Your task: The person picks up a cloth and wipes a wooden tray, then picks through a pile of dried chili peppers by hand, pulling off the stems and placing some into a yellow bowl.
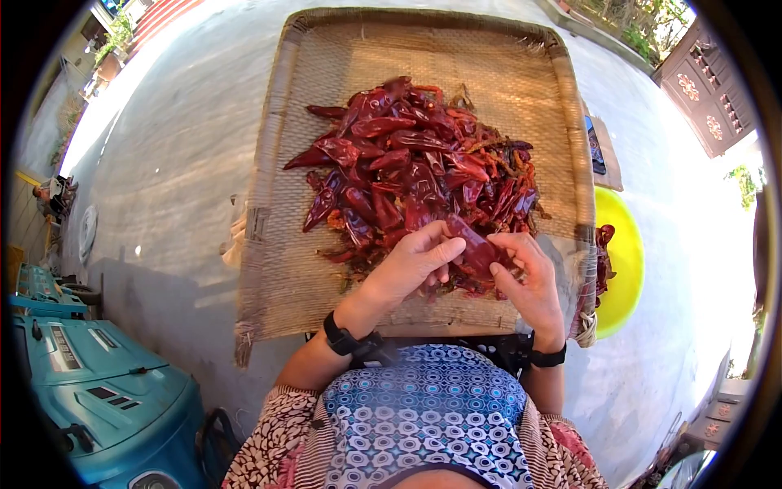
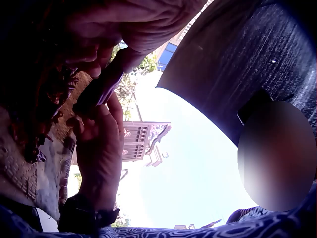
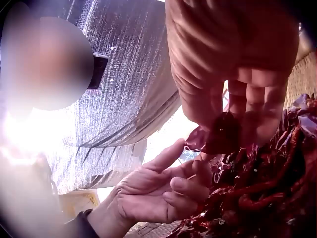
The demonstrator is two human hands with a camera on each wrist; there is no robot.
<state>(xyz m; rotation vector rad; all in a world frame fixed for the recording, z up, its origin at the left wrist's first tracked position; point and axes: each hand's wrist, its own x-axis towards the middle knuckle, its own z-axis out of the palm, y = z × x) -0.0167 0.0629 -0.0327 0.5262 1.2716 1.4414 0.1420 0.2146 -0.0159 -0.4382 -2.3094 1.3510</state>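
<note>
Head view, lower centre of the frame: both hands meet over one dark red dried chilli pod, held just above the near edge of the heap of dried red chillies. The left hand has a narrow grip, thumb and fingers pinching the pod's left end. The right hand curls its fingers round the pod's right end. The heap lies on a flat rectangular woven bamboo tray; a yellow plastic basin sits at the tray's right edge.

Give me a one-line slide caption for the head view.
Both hands, left and right, hold one dried red chili over a chili pile on a woven tray.
</note>
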